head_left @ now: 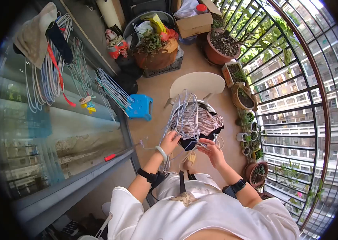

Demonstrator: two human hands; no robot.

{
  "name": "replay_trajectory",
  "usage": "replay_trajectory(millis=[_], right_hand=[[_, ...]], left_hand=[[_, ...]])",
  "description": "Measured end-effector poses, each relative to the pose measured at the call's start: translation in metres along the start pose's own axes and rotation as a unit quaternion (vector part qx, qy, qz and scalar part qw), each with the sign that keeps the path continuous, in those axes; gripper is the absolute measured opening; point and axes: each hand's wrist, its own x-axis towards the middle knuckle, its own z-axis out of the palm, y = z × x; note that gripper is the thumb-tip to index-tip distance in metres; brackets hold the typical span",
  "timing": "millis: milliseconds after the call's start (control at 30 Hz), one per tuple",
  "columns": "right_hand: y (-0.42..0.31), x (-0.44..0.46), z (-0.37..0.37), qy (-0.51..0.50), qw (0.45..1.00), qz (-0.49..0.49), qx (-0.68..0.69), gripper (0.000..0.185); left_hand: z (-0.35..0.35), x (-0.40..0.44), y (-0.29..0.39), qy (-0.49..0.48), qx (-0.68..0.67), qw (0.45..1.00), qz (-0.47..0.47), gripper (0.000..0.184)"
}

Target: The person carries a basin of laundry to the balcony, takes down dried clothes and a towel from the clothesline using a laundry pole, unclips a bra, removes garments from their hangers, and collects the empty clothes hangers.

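A bundle of wire clothes hangers (184, 113) is spread in front of me, its far ends over the chair seat. My left hand (170, 141) is closed around the near left part of the bundle. My right hand (212, 152) is pinched on hanger wires at the near right side, though the exact grip is partly hidden. Beneath the hangers, a brown striped garment (212, 123) and dark cloth lie heaped on a white chair (197, 83), which has a curved backrest.
More hangers (49, 80) hang at the left, with socks and a cap-like cloth. A blue stool (140, 107) stands left of the chair. Potted plants (222, 48) line the railing (289, 92) at right. A full tub (157, 54) and cardboard box (194, 26) are at the back.
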Motion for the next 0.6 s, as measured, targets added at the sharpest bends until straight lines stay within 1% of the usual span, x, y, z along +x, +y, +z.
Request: replay_trajectory(millis=[33, 67, 100, 133, 167, 200, 233, 267, 333, 367, 400, 433, 467, 500, 533, 567, 600], right_hand=[[0.0, 0.003, 0.003, -0.014, 1.0, -0.008, 0.0, 0.033], [0.001, 0.003, 0.007, -0.02, 1.0, -0.01, -0.006, 0.033], [0.003, 0.005, 0.01, -0.003, 1.0, 0.001, -0.019, 0.033], [0.003, 0.009, 0.013, 0.015, 0.999, 0.011, -0.032, 0.032], [0.002, 0.011, 0.018, 0.014, 0.998, 0.026, -0.05, 0.032], [0.001, 0.012, 0.023, 0.012, 0.998, 0.025, -0.054, 0.032], [-0.004, 0.013, 0.032, -0.017, 0.996, 0.034, -0.085, 0.034], [-0.007, 0.016, 0.039, -0.046, 0.991, 0.044, -0.114, 0.036], [-0.009, 0.023, 0.047, -0.064, 0.99, 0.047, -0.115, 0.036], [-0.012, 0.024, 0.054, -0.1, 0.983, 0.046, -0.148, 0.036], [-0.014, 0.024, 0.061, -0.135, 0.973, 0.046, -0.181, 0.037], [-0.014, 0.025, 0.067, -0.158, 0.963, 0.052, -0.215, 0.039], [-0.011, 0.026, 0.07, -0.159, 0.962, 0.057, -0.214, 0.039], [-0.007, 0.028, 0.073, -0.197, 0.946, 0.014, -0.257, 0.039], [-0.004, 0.031, 0.075, -0.233, 0.925, -0.031, -0.298, 0.04], [-0.001, 0.036, 0.074, -0.254, 0.919, -0.014, -0.3, 0.037], [0.001, 0.038, 0.074, -0.252, 0.921, -0.011, -0.297, 0.037]], left_hand=[[0.013, 0.008, -0.024, 0.036, -0.003, 0.997, 0.064, 0.014], [0.018, 0.005, -0.012, 0.069, -0.005, 0.99, 0.124, 0.015], [0.021, -0.004, -0.002, 0.042, -0.032, 0.996, 0.07, 0.013], [0.026, -0.011, 0.014, 0.048, -0.034, 0.995, 0.076, 0.013], [0.034, -0.019, 0.024, 0.025, -0.209, 0.978, 0.016, 0.013], [0.038, -0.025, 0.029, -0.002, -0.377, 0.925, -0.045, 0.014], [0.037, -0.029, 0.031, -0.035, -0.374, 0.926, -0.031, 0.02], [0.037, -0.032, 0.026, -0.033, -0.375, 0.926, -0.029, 0.02], [0.035, -0.038, 0.018, 0.021, -0.271, 0.961, 0.041, 0.026], [0.031, -0.042, 0.018, 0.059, -0.22, 0.971, 0.065, 0.032], [0.025, -0.042, 0.019, 0.064, -0.221, 0.971, 0.064, 0.032], [0.016, -0.044, 0.018, 0.061, -0.241, 0.968, 0.04, 0.033], [0.009, -0.046, 0.016, 0.057, -0.261, 0.964, 0.014, 0.033], [0.001, -0.047, 0.005, 0.051, -0.229, 0.972, 0.009, 0.029], [-0.008, -0.053, 0.007, 0.051, -0.229, 0.972, 0.006, 0.029], [-0.015, -0.059, 0.008, 0.056, -0.242, 0.969, -0.003, 0.025], [-0.02, -0.067, 0.01, 0.06, -0.255, 0.965, -0.013, 0.022]])
